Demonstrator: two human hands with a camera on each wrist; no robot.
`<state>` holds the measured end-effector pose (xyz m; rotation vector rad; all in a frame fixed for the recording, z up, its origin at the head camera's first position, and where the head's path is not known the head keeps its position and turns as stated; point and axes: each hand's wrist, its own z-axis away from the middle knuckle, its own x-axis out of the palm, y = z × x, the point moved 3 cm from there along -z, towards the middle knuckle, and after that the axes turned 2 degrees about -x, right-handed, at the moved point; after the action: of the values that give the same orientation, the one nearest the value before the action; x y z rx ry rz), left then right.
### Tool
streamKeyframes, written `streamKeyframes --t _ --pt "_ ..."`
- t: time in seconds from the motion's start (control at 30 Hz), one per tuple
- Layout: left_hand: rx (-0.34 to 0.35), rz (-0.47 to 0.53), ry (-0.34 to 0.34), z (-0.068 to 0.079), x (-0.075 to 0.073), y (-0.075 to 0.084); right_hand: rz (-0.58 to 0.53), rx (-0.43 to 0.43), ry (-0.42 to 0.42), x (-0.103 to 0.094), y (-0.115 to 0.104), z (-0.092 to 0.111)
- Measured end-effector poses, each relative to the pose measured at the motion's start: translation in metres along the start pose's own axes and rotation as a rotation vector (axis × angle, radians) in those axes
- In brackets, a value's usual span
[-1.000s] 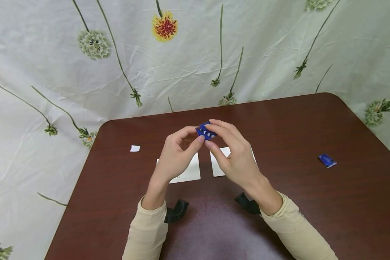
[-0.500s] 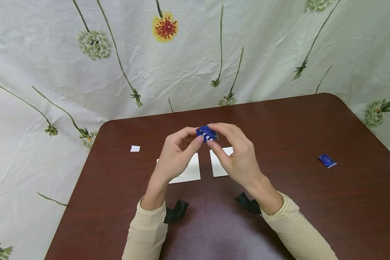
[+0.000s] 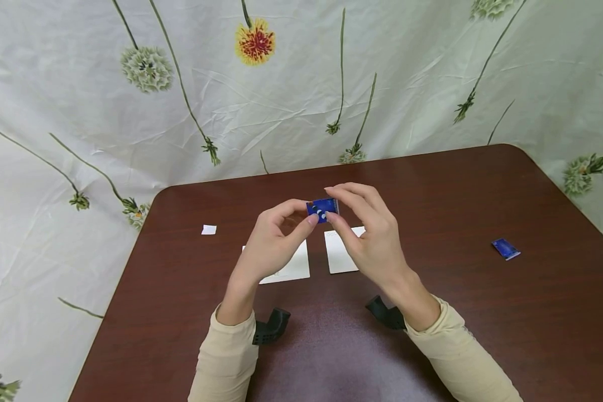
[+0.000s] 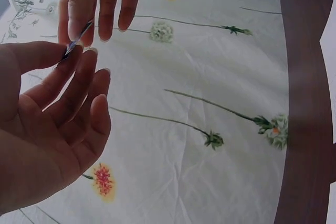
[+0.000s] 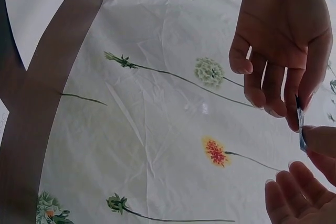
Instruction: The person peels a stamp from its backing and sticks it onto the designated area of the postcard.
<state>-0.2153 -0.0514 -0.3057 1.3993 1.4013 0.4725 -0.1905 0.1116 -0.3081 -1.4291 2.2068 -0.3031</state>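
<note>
A small flat blue packet (image 3: 326,205) with a row of pale round marks is held up between both hands, above the table. My left hand (image 3: 276,240) pinches its left end between thumb and index finger. At its right end, my right hand (image 3: 369,234) has its thumb against the lower edge, with fingertips above and behind. Seen from the left wrist, the packet (image 4: 79,39) is a thin, edge-on strip between the two hands. The right wrist view also has the packet (image 5: 301,127) edge-on, with the right thumb against it.
Two white sheets, a left sheet (image 3: 293,265) and a right sheet (image 3: 340,254), lie on the brown table (image 3: 447,223) below the hands. A small white piece (image 3: 209,229) lies left. Another blue packet (image 3: 506,249) lies right. Flower-printed cloth (image 3: 291,100) hangs behind.
The packet has turned and shifted slightly right, showing more of its plain blue face. The right fingers have lifted off its front and moved slightly right. The left hand holds nearly the same place.
</note>
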Motion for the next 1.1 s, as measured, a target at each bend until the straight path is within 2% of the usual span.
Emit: streamKeyframes --t 0.13,0.33,0.5,0.93,1.1 --pt "0.011 -0.066 -0.021 -0.0002 -0.0002 -0.0013 0.027 0.006 -0.035 -0.0003 0.0005 0.0004" --pt "0.035 -0.109 0.002 0.0002 -0.0025 -0.0015 0.029 0.003 -0.052 -0.0002 0.0021 0.001" --pt "0.058 -0.092 0.033 0.0004 -0.0037 -0.0011 0.005 0.022 -0.049 0.0002 0.0038 0.0016" --pt "0.137 0.004 0.144 -0.0007 -0.0039 0.002 -0.08 0.072 -0.12 0.0032 0.0035 0.003" --pt "0.16 -0.01 0.135 -0.0009 -0.0033 0.0015 -0.089 0.086 -0.09 0.0025 0.0042 0.0035"
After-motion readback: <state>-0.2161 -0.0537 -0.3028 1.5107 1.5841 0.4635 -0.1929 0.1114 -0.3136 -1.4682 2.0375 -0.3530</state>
